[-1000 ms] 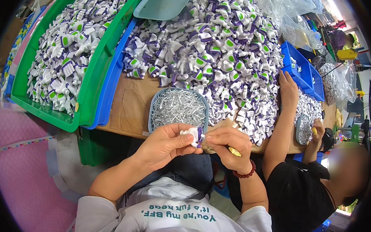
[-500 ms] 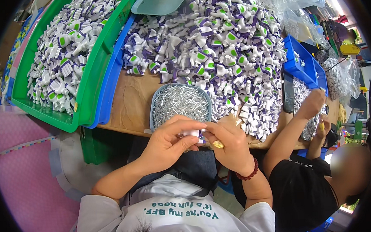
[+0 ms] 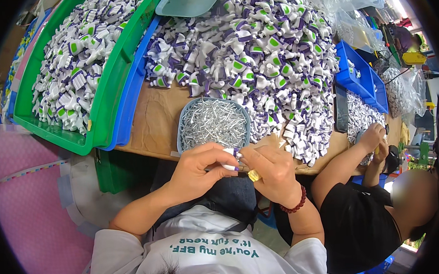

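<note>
My left hand [image 3: 197,169] is closed in a pinch on small white plastic toy parts [image 3: 229,167] with purple ends, in front of my body at the table edge. The fingertips of my right hand [image 3: 276,171] are pinched together against the purple end; whatever small thing they hold is hidden. A piece of yellow wrapping [image 3: 254,175] sits on a finger of this hand. Just beyond both hands stands a grey-blue tub [image 3: 180,131] full of thin silvery metal pins [image 3: 213,120].
A large heap of white, purple and green toy torsos [image 3: 255,60] covers the table [image 3: 151,108]. At the left stand a green crate [image 3: 108,83] of similar parts and a blue crate [image 3: 128,104]. Blue bins [image 3: 355,78] lie right. A co-worker [image 3: 358,224] handles small parts beside me.
My fingers have shifted around the toy parts, so more white and purple plastic shows between them. The co-worker's raised hand has come down toward their other hand.
</note>
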Tool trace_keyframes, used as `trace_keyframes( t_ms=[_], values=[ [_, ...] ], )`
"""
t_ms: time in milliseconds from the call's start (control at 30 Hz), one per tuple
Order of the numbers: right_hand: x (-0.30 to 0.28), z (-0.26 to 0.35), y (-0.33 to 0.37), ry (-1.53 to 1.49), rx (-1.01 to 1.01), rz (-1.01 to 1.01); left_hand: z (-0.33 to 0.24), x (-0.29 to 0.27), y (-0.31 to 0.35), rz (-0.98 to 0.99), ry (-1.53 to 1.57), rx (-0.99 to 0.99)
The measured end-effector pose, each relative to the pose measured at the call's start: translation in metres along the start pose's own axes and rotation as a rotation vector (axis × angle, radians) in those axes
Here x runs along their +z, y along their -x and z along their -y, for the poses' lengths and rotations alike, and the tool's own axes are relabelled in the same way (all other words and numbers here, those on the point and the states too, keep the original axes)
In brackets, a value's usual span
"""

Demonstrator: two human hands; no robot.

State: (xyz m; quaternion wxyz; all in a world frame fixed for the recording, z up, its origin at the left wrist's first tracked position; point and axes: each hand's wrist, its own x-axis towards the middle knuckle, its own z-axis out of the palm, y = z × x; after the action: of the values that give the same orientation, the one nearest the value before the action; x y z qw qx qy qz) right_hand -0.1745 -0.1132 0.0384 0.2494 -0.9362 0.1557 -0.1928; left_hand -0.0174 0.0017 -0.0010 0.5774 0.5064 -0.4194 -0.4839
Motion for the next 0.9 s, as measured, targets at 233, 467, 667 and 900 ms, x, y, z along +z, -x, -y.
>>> trace_keyframes(
  t_ms=[233,467,667,900],
  values=[
    [-0.001,0.001,0.002,0.056,-0.046,-0.011,-0.001,0.006,-0.001,0.021,0.285,-0.111],
    [0.001,-0.002,0.006,0.040,-0.045,0.014,-0.001,0.008,-0.001,-0.003,0.421,-0.204],
    [-0.001,-0.001,0.005,0.019,-0.054,0.017,-0.001,0.011,-0.003,-0.049,0.260,-0.091],
    [0.005,0.000,0.011,0.147,-0.041,-0.009,0.008,0.005,-0.006,0.032,0.551,-0.275]
  ],
)
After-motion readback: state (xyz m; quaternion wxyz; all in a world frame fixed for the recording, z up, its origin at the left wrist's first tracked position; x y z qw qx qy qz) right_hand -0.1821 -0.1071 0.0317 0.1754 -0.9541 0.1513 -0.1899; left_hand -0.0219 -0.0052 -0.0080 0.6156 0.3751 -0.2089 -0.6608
